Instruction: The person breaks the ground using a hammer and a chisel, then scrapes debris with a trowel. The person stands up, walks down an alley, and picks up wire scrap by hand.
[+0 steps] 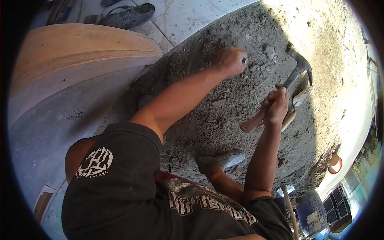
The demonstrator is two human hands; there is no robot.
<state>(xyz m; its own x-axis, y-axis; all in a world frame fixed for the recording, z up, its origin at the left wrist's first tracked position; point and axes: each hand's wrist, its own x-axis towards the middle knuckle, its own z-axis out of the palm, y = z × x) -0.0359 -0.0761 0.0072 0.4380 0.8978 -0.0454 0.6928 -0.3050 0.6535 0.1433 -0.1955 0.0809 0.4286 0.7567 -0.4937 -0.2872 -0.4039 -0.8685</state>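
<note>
My right hand (276, 105) is wrapped round the handle of a claw hammer (292, 80). The hammer's dark head points away from me, and its reddish-brown grip end sticks out below the hand. My left hand (231, 62) is closed in a fist above the rough soil. A small dark end shows at the fist's edge, but what it belongs to is hidden. Under and beside the hammer lies a pale, long object (289, 120), partly covered by my right hand; its kind is unclear.
Loose grey soil (216, 120) with stone bits surrounds my shoe (224, 159). A curved wooden board (84, 48) stands at left, with a sandal (132, 16) on tiles beyond. At lower right are a dark bucket (314, 214), a stick (289, 210) and an orange-rimmed pot (335, 164).
</note>
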